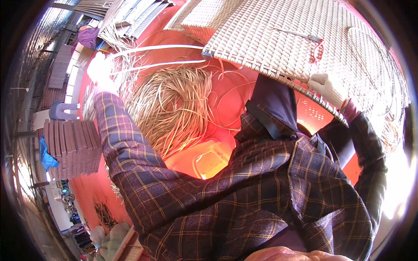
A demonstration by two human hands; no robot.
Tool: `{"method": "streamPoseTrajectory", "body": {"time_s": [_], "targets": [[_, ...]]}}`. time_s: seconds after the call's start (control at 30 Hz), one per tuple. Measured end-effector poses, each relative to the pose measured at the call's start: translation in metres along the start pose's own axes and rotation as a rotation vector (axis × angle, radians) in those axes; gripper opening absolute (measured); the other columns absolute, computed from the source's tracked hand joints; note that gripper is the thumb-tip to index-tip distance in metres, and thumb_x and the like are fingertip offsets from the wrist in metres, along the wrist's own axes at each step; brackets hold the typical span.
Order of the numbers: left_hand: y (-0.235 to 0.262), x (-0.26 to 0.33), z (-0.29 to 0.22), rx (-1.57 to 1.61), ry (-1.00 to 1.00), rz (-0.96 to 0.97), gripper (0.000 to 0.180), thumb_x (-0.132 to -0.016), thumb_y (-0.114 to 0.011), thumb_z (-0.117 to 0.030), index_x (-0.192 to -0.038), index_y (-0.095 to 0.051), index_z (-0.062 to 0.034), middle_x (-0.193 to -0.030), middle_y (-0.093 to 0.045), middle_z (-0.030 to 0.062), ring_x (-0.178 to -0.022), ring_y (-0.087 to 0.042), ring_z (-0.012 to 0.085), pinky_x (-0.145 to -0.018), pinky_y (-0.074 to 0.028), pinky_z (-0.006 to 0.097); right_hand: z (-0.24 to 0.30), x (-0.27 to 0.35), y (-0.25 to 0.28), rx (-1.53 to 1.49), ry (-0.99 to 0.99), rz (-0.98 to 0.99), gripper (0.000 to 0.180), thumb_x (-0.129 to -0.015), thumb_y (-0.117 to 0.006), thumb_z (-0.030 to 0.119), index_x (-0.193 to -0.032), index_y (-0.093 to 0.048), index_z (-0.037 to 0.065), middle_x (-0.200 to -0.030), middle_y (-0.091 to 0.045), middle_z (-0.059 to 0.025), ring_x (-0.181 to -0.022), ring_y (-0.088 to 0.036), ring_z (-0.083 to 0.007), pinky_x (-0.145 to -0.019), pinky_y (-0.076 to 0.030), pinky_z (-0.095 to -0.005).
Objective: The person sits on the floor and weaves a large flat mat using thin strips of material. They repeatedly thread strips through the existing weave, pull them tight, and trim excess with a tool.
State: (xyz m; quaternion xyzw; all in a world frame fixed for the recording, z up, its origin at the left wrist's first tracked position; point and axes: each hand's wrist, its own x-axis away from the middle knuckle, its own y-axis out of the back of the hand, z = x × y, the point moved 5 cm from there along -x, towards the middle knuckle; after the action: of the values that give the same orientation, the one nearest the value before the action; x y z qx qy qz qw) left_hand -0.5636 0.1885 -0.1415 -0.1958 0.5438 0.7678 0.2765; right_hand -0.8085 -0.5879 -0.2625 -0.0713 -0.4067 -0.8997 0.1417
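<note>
A large woven wicker panel [278, 48] slopes across the upper right, over my knees. My right hand [327, 89], in a pale glove, is closed on the panel's near edge. My left arm reaches far out to the left, and my gloved left hand [100, 68] is bleached by glare. Two lengths of a pale weaving strip [161, 47] run between that hand and the panel's left corner. The hand appears closed on the strip, though its fingers are washed out. Red-handled scissors [317, 43] lie on the panel.
A big coil of loose tan strips [174, 104] lies on the red floor [230, 93], left of my legs. Below it sits an orange plastic stool [204, 158]. Stacked brown panels [72, 148] stand at the left. More woven pieces [135, 17] lie at the upper left.
</note>
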Motion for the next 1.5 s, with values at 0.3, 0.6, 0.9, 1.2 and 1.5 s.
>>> {"method": "streamPoseTrajectory", "body": {"time_s": [0.3, 0.6, 0.9, 1.2, 1.5], "targets": [[0.058, 0.068, -0.291, 1.043, -0.087, 0.14, 0.016, -0.099, -0.062, -0.015, -0.101, -0.075, -0.007, -0.075, -0.072, 0.0059, -0.064, -0.07, 0.0146, -0.059, -0.055, 0.029, 0.031, 0.004, 0.001, -0.031, -0.065, -0.037, 0.025, -0.097, -0.063, 0.021, -0.089, -0.067, -0.002, -0.065, -0.054, -0.0065, -0.064, -0.048, -0.0125, -0.065, -0.044, -0.0338], [-0.034, 0.155, -0.46, 2.707, 0.786, 0.609, 0.047, -0.105, -0.049, -0.01, -0.152, -0.049, -0.0021, -0.126, -0.067, 0.0138, -0.093, -0.065, 0.0132, -0.07, -0.052, 0.026, 0.112, -0.037, -0.047, -0.146, 0.432, 0.323, 0.018, -0.098, -0.064, 0.014, -0.09, -0.066, -0.002, -0.1, -0.068, -0.0153, -0.095, -0.066, -0.0293, -0.086, -0.051, -0.0406], [-0.043, 0.165, -0.476, 2.731, 1.069, 0.254, 0.041, -0.107, -0.051, -0.011, -0.144, -0.055, 0.0032, -0.109, -0.067, 0.0059, -0.086, -0.06, 0.0088, -0.067, -0.049, 0.024, -0.159, 0.127, 0.117, 0.783, -0.051, -0.189, 0.021, -0.1, -0.068, 0.019, -0.108, -0.065, 0.0, -0.099, -0.062, -0.0142, -0.097, -0.062, -0.0313, -0.087, -0.049, -0.0416], [-0.001, 0.16, -0.461, 2.185, 1.142, 0.405, 0.035, -0.108, -0.059, -0.027, -0.122, -0.066, 0.005, -0.1, -0.071, 0.01, -0.083, -0.069, 0.0184, -0.069, -0.057, 0.031, -0.335, 0.197, 0.307, 1.037, -0.691, -0.444, 0.039, -0.1, -0.071, 0.024, -0.123, -0.062, -0.006, -0.128, -0.061, -0.0184, -0.125, -0.056, -0.0311, -0.109, -0.044, -0.0406], [-0.047, 0.186, -0.384, 1.919, 0.971, 0.224, 0.026, -0.106, -0.063, -0.021, -0.116, -0.07, 0.0021, -0.094, -0.073, 0.0101, -0.073, -0.069, 0.0191, -0.062, -0.054, 0.028, 0.042, -0.003, 0.01, 0.385, 0.256, -0.127, 0.023, -0.091, -0.073, 0.02, -0.108, -0.072, 0.005, -0.104, -0.068, -0.0112, -0.095, -0.068, -0.0316, -0.085, -0.054, -0.0403]]}}
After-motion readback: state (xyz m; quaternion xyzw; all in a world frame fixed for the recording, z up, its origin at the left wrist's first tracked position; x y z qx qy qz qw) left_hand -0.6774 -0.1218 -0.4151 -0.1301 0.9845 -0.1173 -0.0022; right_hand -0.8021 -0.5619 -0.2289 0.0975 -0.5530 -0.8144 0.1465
